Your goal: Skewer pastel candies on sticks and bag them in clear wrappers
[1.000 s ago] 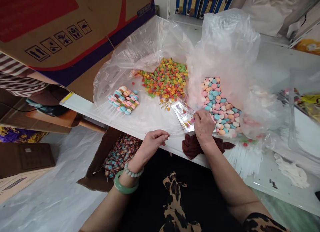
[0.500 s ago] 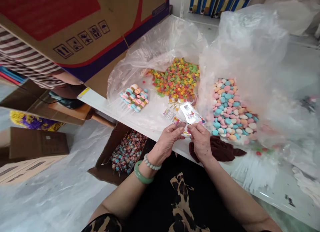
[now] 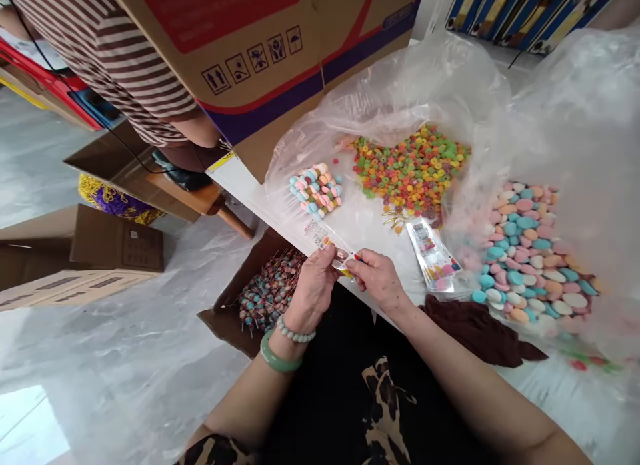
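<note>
Both hands pinch one small clear printed bag (image 3: 317, 234) at the table's front edge. My left hand (image 3: 316, 286) grips its near end from the left, fingers closed. My right hand (image 3: 379, 278) pinches the same end from the right, close to the left fingertips. To the right of it lies a stack of printed bags (image 3: 431, 255). Behind are a heap of colourful ring candies (image 3: 410, 168) and some gold twist ties (image 3: 394, 218). Skewered pastel candies (image 3: 316, 189) sit to the left, and loose pastel candies (image 3: 535, 251) to the right.
A large cardboard box (image 3: 280, 111) stands at the back left, with a person in a striped sleeve (image 3: 145, 58) beside it. An open box of wrapped lollipops (image 3: 270, 288) is below the table's left edge. A brown cloth (image 3: 483, 328) lies at the right front.
The view has shifted left. Both hands have moved left with the small bag, away from the stack of bags, which now lies apart on the table.
</note>
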A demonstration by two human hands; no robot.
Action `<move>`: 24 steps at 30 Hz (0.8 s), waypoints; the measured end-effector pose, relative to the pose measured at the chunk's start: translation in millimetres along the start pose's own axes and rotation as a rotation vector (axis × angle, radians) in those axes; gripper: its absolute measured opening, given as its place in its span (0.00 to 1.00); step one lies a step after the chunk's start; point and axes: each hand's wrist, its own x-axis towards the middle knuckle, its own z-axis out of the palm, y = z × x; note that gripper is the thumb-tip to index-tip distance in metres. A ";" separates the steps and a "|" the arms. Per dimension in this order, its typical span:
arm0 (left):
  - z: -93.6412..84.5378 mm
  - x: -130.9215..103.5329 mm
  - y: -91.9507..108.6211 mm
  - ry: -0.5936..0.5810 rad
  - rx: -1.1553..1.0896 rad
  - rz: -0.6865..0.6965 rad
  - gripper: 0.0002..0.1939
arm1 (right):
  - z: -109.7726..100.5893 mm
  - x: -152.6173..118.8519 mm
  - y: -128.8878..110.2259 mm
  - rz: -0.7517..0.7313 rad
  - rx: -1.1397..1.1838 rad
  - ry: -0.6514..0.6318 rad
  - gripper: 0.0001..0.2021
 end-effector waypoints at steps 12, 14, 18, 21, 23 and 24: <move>-48.2 19.3 44.7 0.250 -0.072 0.141 0.10 | 54.9 54.2 -27.9 -0.294 -0.435 -0.186 0.14; -53.6 20.8 51.2 0.284 -0.091 0.164 0.09 | 66.6 70.7 -38.3 -0.358 -0.594 -0.109 0.13; -62.6 22.4 58.9 0.329 -0.103 0.134 0.05 | 81.6 103.5 -53.4 -0.359 -0.972 -0.083 0.15; -65.0 23.6 60.3 0.349 -0.108 0.099 0.02 | 80.0 114.6 -55.5 -0.291 -1.049 -0.053 0.16; -64.3 24.2 60.6 0.300 -0.090 0.070 0.01 | 72.9 112.2 -53.2 -0.265 -1.013 -0.005 0.14; -63.4 24.2 60.8 0.268 -0.077 0.055 0.03 | 67.8 108.5 -51.0 -0.255 -0.979 0.028 0.12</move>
